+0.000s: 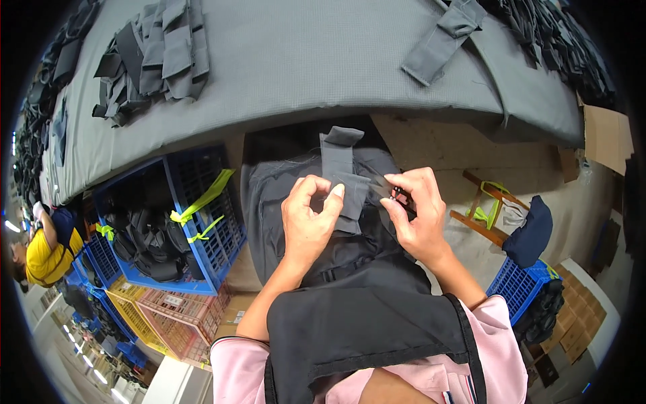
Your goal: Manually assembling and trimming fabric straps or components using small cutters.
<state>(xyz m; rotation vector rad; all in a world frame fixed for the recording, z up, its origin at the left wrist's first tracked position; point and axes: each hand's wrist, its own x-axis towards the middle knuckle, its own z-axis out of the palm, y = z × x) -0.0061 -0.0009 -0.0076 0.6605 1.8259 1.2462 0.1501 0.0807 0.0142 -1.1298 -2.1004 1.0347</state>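
Note:
A dark grey sewn fabric strip [338, 160] lies over the dark cloth [269, 202] across my lap. My left hand [308, 219] pinches a folded edge of this strip between thumb and forefinger. Just to the right, my right hand [422, 219] is closed around small black-handled thread snips [402, 196]. Their tips point toward the strip and are blurred, so whether they touch it I cannot tell. Loose threads trail from the cloth at both sides.
Ahead is a grey-covered table [289, 60] bearing a pile of fabric strips [165, 54] and a single strip [441, 44]. Blue crates [214, 232] stand left. A wooden stool [481, 225] and another blue crate [515, 286] are right. A person in yellow [50, 252] is far left.

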